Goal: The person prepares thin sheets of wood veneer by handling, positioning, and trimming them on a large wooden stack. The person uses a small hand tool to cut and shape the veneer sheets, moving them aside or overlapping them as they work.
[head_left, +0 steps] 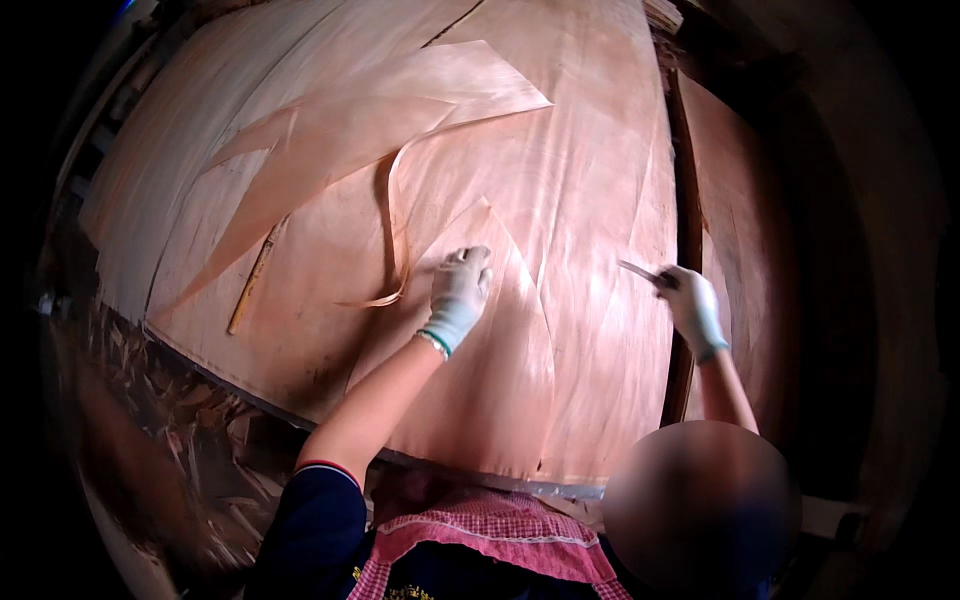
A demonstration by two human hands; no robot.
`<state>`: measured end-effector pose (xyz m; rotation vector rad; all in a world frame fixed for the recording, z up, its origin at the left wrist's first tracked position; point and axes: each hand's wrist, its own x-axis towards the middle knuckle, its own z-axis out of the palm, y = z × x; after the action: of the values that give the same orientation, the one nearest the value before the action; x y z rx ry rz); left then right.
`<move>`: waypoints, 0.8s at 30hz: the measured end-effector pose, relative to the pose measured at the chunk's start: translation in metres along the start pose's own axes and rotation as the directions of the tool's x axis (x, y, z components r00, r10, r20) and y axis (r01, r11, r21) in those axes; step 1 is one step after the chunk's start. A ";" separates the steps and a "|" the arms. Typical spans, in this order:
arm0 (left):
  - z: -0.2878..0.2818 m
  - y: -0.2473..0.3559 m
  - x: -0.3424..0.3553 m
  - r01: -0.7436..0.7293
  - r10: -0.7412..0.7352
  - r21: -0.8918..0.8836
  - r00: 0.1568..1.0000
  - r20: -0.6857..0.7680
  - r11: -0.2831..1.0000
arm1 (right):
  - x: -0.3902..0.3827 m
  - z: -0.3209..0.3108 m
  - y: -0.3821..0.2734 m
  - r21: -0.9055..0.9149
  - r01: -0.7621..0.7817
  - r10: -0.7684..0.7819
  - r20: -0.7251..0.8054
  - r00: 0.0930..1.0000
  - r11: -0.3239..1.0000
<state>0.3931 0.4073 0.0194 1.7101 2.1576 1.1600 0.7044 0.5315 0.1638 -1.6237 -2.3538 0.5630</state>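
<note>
Left hand (461, 288): as it's over the pointed sheet (485, 385), it's half-curled, can't tell any hold!
Right hand (692, 305): closed round a knife (638, 270)!
Stick (254, 278): lying off left.

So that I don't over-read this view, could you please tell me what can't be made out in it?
In the head view:
- The handle of the thin tool: mostly hidden by the right hand.
- Whether the left hand pinches anything: its fingers are blurred.
- The right elbow: covered by the blurred disc.
- The large wood sheet's far end: cut off by the top edge.
</note>
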 end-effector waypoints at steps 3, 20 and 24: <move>0.017 -0.017 0.033 0.048 -0.051 0.326 0.999 0.003 0.944 | 0.074 0.083 -0.022 0.394 0.033 -0.097 0.145 0.985 0.918; 0.055 -0.032 0.103 -0.167 -0.176 0.680 0.897 0.405 0.713 | 0.112 0.200 -0.080 0.343 -0.080 -0.017 0.271 0.962 0.936; 0.010 -0.030 0.110 -0.056 -0.102 0.302 0.869 0.485 0.952 | 0.054 0.136 -0.011 0.542 -0.195 0.071 0.241 0.968 0.817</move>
<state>0.3385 0.5075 0.0295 1.8337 2.0817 0.3140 0.6219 0.5538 0.0449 -1.4958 -1.9216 1.3743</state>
